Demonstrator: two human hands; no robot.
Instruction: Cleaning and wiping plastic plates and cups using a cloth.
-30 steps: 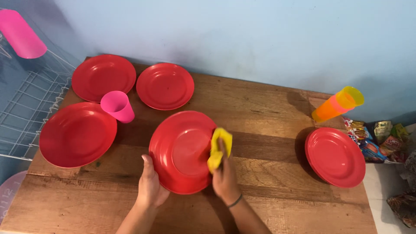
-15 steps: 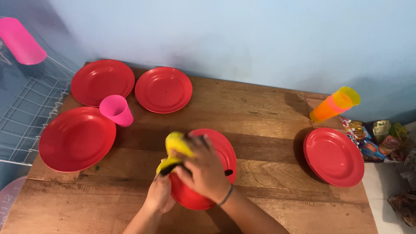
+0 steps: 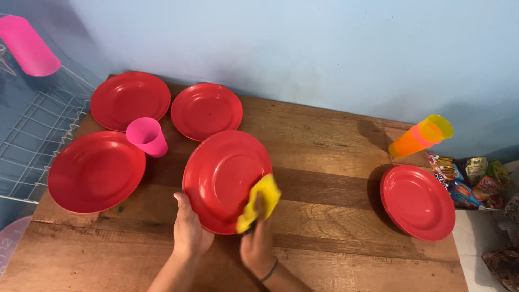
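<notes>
Head view is showing the left hand gripping the tilted plate steady while the right hand is pressing a cloth against it.

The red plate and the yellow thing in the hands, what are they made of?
The red plate held by the left hand looks like plastic: even colour, smooth, soft sheen, thin rim. It could be melamine; the picture cannot settle that. The yellow cloth under the right hand looks like soft fabric, matte and folded, bending over the plate's edge. It may be microfibre or sponge cloth.
</notes>
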